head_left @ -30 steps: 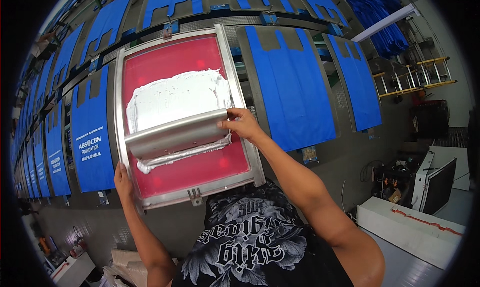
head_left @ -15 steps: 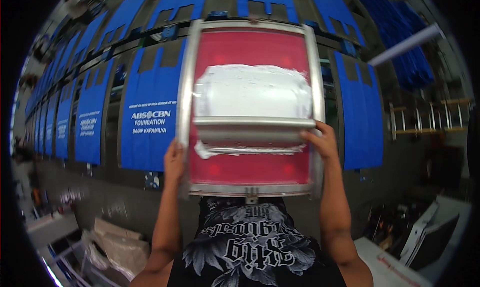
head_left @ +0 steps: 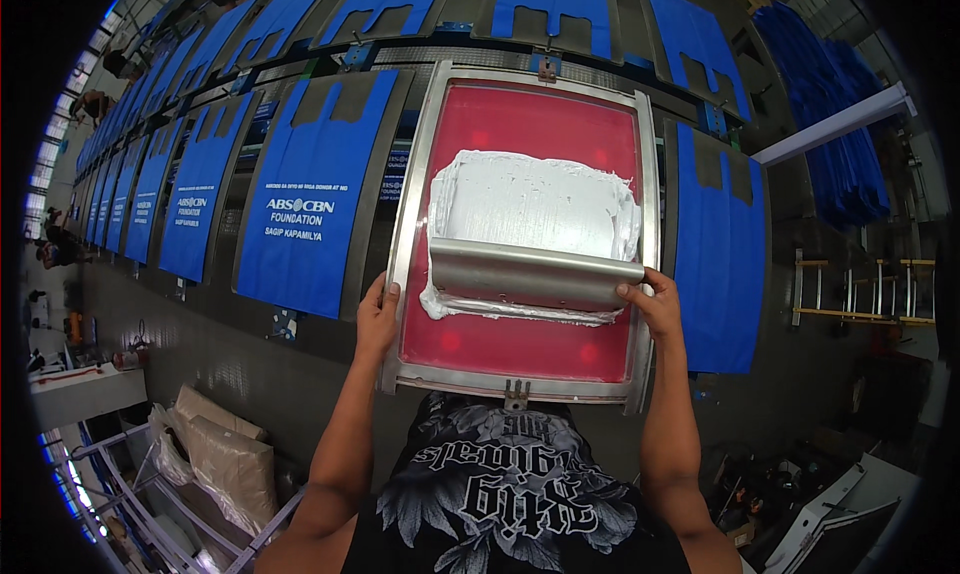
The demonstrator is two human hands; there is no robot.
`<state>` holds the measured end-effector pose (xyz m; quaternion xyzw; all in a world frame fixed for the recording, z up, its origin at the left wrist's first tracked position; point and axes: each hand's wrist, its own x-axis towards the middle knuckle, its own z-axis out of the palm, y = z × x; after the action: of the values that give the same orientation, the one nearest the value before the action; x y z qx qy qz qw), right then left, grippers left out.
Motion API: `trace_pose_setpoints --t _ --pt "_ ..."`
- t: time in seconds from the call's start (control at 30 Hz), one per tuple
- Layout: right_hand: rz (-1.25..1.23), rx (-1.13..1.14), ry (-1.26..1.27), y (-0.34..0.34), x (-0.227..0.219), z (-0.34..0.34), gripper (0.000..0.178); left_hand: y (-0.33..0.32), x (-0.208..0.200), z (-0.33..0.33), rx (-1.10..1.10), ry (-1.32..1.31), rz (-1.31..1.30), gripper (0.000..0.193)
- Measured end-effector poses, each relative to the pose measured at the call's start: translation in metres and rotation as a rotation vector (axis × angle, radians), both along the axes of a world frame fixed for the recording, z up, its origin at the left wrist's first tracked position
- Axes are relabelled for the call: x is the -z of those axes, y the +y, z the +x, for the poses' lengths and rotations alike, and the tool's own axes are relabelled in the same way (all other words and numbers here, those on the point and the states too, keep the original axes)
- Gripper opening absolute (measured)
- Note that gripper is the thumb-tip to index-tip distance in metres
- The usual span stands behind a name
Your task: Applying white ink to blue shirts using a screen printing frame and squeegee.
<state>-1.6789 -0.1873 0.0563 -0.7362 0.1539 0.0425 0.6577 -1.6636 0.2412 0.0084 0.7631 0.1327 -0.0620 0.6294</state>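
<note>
A screen printing frame point(head_left: 405, 254) with a red mesh point(head_left: 540, 116) lies in front of me, its metal rails tilted slightly in the view. Thick white ink point(head_left: 530, 204) covers the middle of the mesh. Across the lower part of that ink rests a wide metal squeegee point(head_left: 530, 274). My right hand point(head_left: 655, 302) is closed on the squeegee's right end, thumb and fingers pinching it. My left hand point(head_left: 378, 319) grips the left rail of the frame, fingers partly hidden at the edge. What lies under the mesh is hidden.
Blue bag panels point(head_left: 295, 204) with white print lie on boards in rows to the left and behind. Another blue panel point(head_left: 715, 244) is close on the right. A white beam point(head_left: 835, 124) juts in at right, near hanging blue fabric point(head_left: 820, 104) and a ladder point(head_left: 865, 289).
The frame and blue panels sit further right and more tilted in the view, which is now sharper. Both hands keep their holds, and the squeegee stays low on the ink.
</note>
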Motion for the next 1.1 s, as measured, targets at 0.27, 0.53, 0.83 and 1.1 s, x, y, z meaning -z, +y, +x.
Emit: trace_pose_setpoints --t 0.27,0.53,0.83,1.1 --pt "-0.088 0.016 -0.025 -0.018 0.009 -0.004 0.034 -0.014 -0.002 0.01 0.02 0.036 0.131 0.046" --pt "0.002 -0.025 -0.036 0.008 0.025 0.018 0.041 0.016 0.012 0.01 -0.03 0.018 -0.02 0.049" --pt "-0.089 0.153 -0.015 0.027 0.042 -0.061 0.043 0.053 0.043 0.004 0.213 -0.14 0.063 0.06" --pt "-0.119 0.138 0.003 0.004 0.049 -0.083 0.045 0.053 0.053 -0.012 0.222 -0.042 -0.07 0.06"
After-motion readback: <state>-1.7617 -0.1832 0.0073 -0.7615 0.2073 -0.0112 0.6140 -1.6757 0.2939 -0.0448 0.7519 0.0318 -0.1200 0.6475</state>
